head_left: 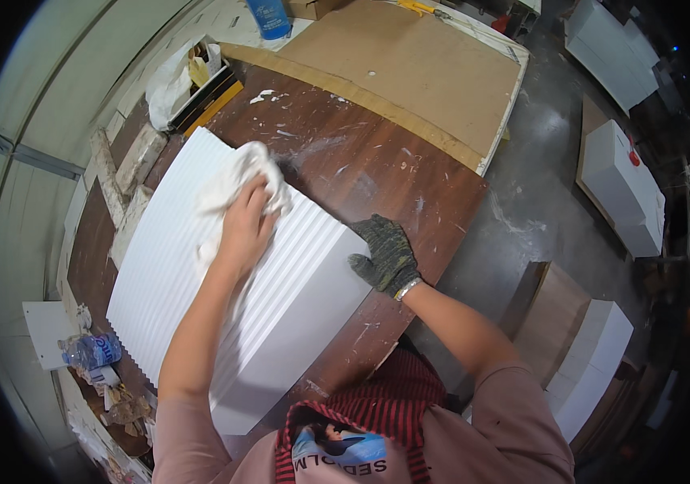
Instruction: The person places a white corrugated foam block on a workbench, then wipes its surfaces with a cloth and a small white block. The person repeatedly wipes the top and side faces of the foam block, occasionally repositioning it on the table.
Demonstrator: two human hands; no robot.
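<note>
A large white panel [292, 343] with a ribbed top and a smooth side face lies on the brown workbench [345, 153]. My bare left hand [248, 222] is closed on a crumpled white cloth [256, 165], which rests on the ribs near the panel's far edge. On my right hand [385, 254] is a dark green-grey knitted glove. Its fingers and thumb are wrapped round the panel's right corner, gripping it. The palm side of both hands is hidden.
Beyond the panel stands a box [200, 97] with a plastic bag in it. A blue container [269, 18] is at the far edge. To the left lie a plastic bottle [91, 352] and dirty white blocks [142, 157]. White panels [623, 185] stand on the floor at right.
</note>
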